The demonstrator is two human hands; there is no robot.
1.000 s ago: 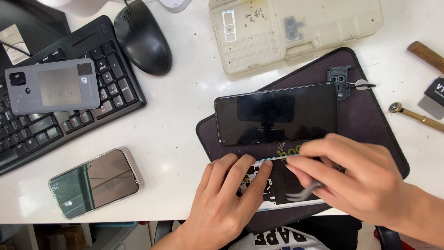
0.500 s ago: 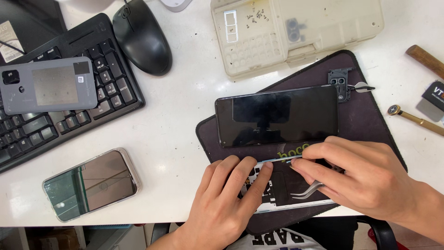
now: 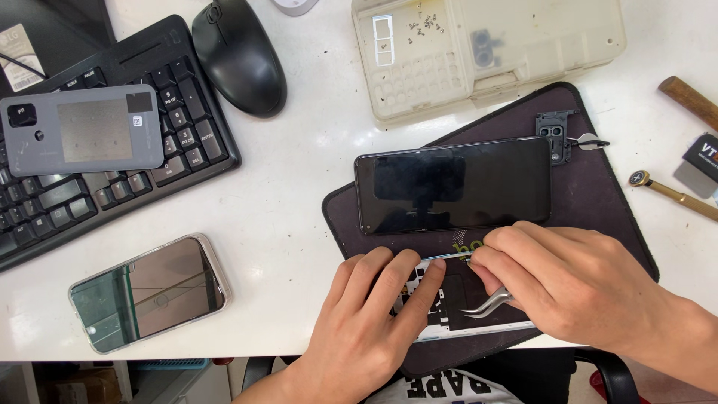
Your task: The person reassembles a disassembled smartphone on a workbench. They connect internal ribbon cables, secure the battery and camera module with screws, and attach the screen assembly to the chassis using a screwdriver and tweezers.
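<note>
My left hand (image 3: 366, 314) lies flat on an opened phone body (image 3: 449, 303) at the near edge of a dark work mat (image 3: 613, 217), fingers pressing it down. My right hand (image 3: 576, 288) grips metal tweezers (image 3: 488, 303) over the same phone body, its fingertips at the top edge. Just beyond both hands a black phone screen (image 3: 456, 183) lies face up on the mat. Much of the opened phone is hidden under my hands.
A small camera frame part (image 3: 555, 135) sits at the mat's far corner. A beige parts tray (image 3: 486, 49) with screws stands behind. At left are a keyboard (image 3: 112, 187) with a grey phone back (image 3: 82, 138) on it, a mouse (image 3: 239, 56) and a cased phone (image 3: 149, 292). A brass-tipped tool (image 3: 673, 194) lies right.
My right hand has shifted slightly left along the opened phone with the tweezers. My left hand stays pressed in place.
</note>
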